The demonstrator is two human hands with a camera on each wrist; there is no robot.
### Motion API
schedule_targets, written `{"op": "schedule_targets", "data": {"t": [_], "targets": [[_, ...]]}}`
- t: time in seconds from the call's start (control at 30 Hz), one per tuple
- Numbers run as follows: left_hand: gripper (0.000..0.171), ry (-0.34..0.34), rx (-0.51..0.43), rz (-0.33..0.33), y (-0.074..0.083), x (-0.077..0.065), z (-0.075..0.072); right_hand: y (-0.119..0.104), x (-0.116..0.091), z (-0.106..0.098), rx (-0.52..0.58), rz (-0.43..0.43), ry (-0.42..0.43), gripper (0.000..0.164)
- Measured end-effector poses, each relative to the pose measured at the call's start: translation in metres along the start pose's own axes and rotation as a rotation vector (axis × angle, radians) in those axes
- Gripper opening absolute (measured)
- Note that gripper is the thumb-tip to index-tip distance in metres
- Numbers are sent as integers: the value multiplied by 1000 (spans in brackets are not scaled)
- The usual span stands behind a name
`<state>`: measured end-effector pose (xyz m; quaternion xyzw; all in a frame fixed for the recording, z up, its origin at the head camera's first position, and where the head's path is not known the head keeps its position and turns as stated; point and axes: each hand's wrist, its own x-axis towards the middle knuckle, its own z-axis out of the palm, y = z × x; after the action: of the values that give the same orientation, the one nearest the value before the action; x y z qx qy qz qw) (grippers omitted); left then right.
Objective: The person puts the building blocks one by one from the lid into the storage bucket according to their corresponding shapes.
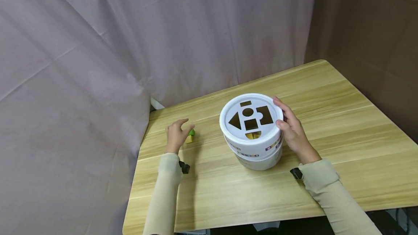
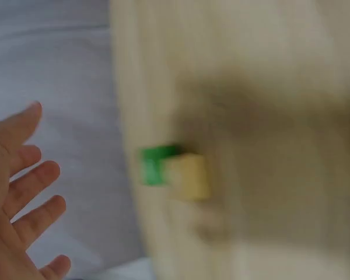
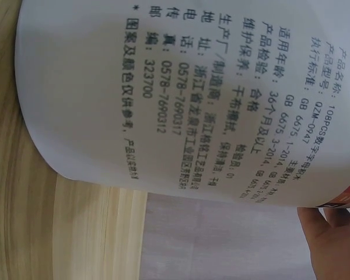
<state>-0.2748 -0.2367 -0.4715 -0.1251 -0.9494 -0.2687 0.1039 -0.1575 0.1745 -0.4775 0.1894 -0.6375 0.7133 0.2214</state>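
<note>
A white shape-sorter bucket (image 1: 258, 157) stands on the wooden table, its lid (image 1: 222, 119) cut with a triangle, circle, square and other holes. Yellow pieces show through the hole nearest the front. My right hand (image 1: 294, 131) grips the bucket's right side at the lid rim, thumb in front and fingers behind. In the right wrist view the printed wall of the bucket (image 3: 221, 105) fills most of the picture. My left hand (image 1: 176, 135), fingers spread and holding nothing, hovers beside a green block (image 2: 154, 165) and a yellow block (image 2: 191, 176), both blurred in the left wrist view.
The wooden table (image 1: 343, 148) extends to the right of the bucket and has its left edge close to my left hand. Grey cloth (image 1: 196, 39) hangs behind the table and along its left side. A brown panel (image 1: 375, 46) borders it on the right.
</note>
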Motion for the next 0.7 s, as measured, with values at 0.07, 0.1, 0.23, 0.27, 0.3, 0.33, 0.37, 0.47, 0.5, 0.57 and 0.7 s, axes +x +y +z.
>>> {"op": "schedule_targets", "data": {"t": [0.07, 0.1, 0.23, 0.27, 0.3, 0.33, 0.37, 0.47, 0.5, 0.57, 0.7], "targets": [[53, -42, 15, -73, -11, -3, 8, 0, 0, -1, 3, 0, -1, 65], [54, -59, 22, -109, -17, -5, 12, -1, 0, -1, 7, -1, -2, 65], [59, -105, 71, -228, -33, -12, 27, -1, 0, -1, 11, -1, -9, 65], [56, -113, 88, -249, -37, -13, 30, -1, 0, -1, 10, -1, -8, 65], [53, -123, 101, -268, -40, -15, 33, -1, 0, -1, 11, -1, -8, 65], [49, -131, 114, -283, -43, -16, 36, 0, -1, -1, 10, 1, -7, 65], [46, -130, 121, -296, -46, -18, 38, 0, -1, 0, 12, 2, -7, 65], [42, -123, 141, -318, -51, -22, 44, 0, -1, 0, 11, 7, -10, 65], [44, -118, 141, -325, -51, -23, 45, 0, -1, 0, 9, 9, -12, 65], [47, -101, 143, -332, -52, -24, 47, 0, -1, 0, 1, 12, -12, 65], [53, -100, 138, -342, -51, -26, 48, 1, -1, -1, -11, 7, -6, 65]]}}
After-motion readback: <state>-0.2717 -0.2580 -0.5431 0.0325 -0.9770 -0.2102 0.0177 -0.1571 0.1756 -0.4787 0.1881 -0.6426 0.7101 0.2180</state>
